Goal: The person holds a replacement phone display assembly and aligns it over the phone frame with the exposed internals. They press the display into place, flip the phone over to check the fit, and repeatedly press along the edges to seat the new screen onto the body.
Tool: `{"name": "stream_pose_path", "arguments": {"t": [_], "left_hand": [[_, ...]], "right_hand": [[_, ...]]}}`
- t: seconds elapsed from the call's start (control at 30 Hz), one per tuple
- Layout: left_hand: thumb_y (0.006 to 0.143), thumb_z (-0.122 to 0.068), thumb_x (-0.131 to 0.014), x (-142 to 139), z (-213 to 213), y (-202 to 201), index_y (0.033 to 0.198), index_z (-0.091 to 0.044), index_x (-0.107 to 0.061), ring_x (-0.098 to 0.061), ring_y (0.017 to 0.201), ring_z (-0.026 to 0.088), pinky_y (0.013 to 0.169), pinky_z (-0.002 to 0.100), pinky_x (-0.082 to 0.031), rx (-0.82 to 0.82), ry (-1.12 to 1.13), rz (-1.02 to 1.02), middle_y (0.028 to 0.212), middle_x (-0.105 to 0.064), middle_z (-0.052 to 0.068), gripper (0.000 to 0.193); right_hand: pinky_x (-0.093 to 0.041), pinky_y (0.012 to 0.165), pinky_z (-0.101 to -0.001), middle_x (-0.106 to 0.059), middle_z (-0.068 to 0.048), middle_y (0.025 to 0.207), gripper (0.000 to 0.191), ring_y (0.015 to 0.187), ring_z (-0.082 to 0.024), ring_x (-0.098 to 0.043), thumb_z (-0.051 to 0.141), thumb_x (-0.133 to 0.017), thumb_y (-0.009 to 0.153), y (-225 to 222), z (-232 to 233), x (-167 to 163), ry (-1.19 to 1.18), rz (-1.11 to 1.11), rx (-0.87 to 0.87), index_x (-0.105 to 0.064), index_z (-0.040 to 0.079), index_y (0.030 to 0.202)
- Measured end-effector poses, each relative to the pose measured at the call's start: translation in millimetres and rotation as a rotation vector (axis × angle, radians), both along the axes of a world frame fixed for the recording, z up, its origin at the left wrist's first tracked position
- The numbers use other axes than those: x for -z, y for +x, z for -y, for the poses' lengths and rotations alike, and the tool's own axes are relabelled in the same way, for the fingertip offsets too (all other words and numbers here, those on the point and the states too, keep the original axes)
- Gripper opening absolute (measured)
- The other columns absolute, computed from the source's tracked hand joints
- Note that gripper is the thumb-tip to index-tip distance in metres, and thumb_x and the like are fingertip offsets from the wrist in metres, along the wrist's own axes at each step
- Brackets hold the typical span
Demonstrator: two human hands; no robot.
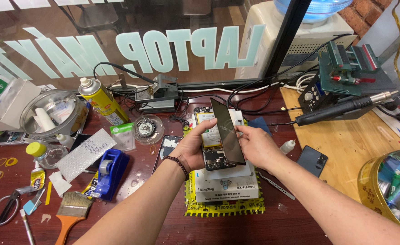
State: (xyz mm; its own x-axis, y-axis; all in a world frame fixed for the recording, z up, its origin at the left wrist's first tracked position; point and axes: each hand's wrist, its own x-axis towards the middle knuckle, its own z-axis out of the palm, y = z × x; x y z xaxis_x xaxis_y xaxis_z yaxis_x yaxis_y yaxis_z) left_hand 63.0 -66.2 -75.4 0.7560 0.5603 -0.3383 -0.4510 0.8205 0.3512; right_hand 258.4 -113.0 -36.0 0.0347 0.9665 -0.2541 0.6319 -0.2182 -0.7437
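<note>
While tilted, screen (227, 131) between hands (222, 147)

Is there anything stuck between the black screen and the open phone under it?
Nothing visible. The left hand and right hand hold the black screen panel tilted up on edge over the opened phone. The gap between them looks free, though the panel hides part of the phone.

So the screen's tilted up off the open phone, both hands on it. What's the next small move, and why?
Probably keep hinging the dark screen slowly: left hand steadies the opened phone body, right hand holds the screen's edge, and any joining cable is hidden.
</note>
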Motion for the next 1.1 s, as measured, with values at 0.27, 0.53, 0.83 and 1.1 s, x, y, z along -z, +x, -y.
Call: {"name": "stream_pose_path", "arguments": {"t": [0.27,0.53,0.83,1.1], "left_hand": [[0.089,-0.037,-0.075,2.8,-2.4,-0.3,0.124,-0.006,-0.067,-0.071,0.107,0.03,0.1,0.047,-0.056,-0.034,-0.003,-0.017,0.121,-0.073,0.015,0.048],[0.088,-0.04,-0.071,2.1,-1.3,-3.6,0.128,-0.001,-0.065,-0.071,0.109,0.031,0.102,0.048,-0.055,-0.006,-0.026,0.022,0.123,-0.072,0.018,0.055],[0.088,-0.04,-0.069,0.2,-0.2,-3.3,0.128,-0.002,-0.065,-0.071,0.11,0.031,0.104,0.048,-0.053,-0.015,-0.012,0.009,0.124,-0.072,0.018,0.056],[0.086,-0.037,-0.075,-2.2,-0.2,-1.0,0.126,-0.005,-0.066,-0.071,0.109,0.031,0.102,0.048,-0.055,-0.005,-0.008,-0.023,0.122,-0.072,0.016,0.052]], "right_hand": [[-0.054,0.061,-0.0349,-0.071,-0.008,0.068,0.041,0.057,-0.016,-0.067,0.009,-0.053,0.097,-0.8,-2.4,0.6,-0.002,0.044,-0.011,-0.068,0.017,0.133],[-0.056,0.059,-0.0313,-0.065,-0.003,0.069,0.038,0.059,-0.011,-0.06,0.009,-0.05,0.1,-1.9,-1.7,5.4,-0.055,-0.168,0.051,-0.066,0.015,0.134],[-0.053,0.056,-0.0319,-0.064,-0.003,0.065,0.039,0.056,-0.012,-0.059,0.007,-0.049,0.1,-1.2,-2.1,6.3,-0.036,-0.175,0.028,-0.066,0.014,0.135],[-0.054,0.058,-0.0345,-0.068,-0.008,0.066,0.041,0.055,-0.016,-0.065,0.007,-0.051,0.097,-1.5,-1.3,1.6,0.007,-0.044,-0.025,-0.067,0.016,0.134]]}}
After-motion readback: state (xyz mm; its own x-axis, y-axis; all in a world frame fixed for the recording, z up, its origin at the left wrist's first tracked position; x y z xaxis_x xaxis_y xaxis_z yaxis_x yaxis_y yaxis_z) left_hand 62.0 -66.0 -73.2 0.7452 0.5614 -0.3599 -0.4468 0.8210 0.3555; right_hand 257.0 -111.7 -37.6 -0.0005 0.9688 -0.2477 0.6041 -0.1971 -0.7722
